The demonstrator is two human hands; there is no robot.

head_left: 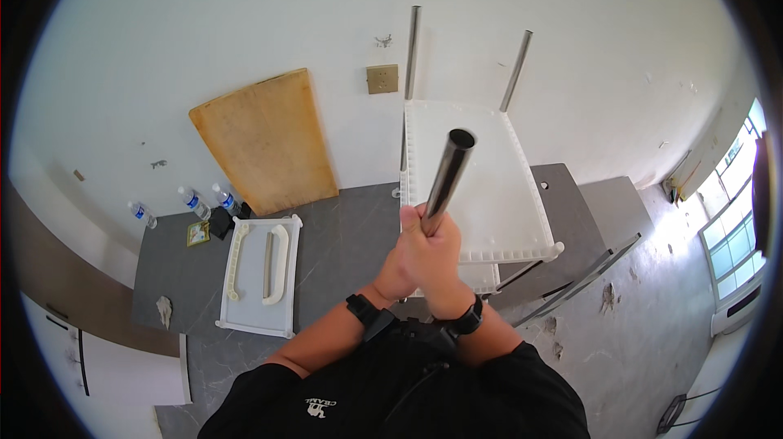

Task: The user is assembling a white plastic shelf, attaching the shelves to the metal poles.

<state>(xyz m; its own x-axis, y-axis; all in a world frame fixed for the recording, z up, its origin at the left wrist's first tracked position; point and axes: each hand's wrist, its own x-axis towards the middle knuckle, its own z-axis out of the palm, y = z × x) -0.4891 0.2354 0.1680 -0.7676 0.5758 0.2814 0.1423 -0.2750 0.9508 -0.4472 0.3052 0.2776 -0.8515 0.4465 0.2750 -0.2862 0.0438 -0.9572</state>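
Both my hands are wrapped round a shiny metal tube (450,178) that stands up near the front left corner of a white plastic shelf (493,182). My right hand (438,263) is closed on it below its open top end. Pressed against it, my left hand (395,276) is closed too, partly hidden by the right. The tube's lower end is hidden behind my hands. Two more metal tubes rise from the far corners, a left tube (413,51) and a right tube (515,72). At the near right corner is a bare white socket (557,251). A lower white tier (479,277) shows underneath.
On the grey counter (342,235) to the left lies a white panel (257,321) carrying two curved white pieces and a short metal tube (267,263). A wooden board (265,141) leans on the wall, near several water bottles (196,202). Concrete floor (644,300) lies to the right.
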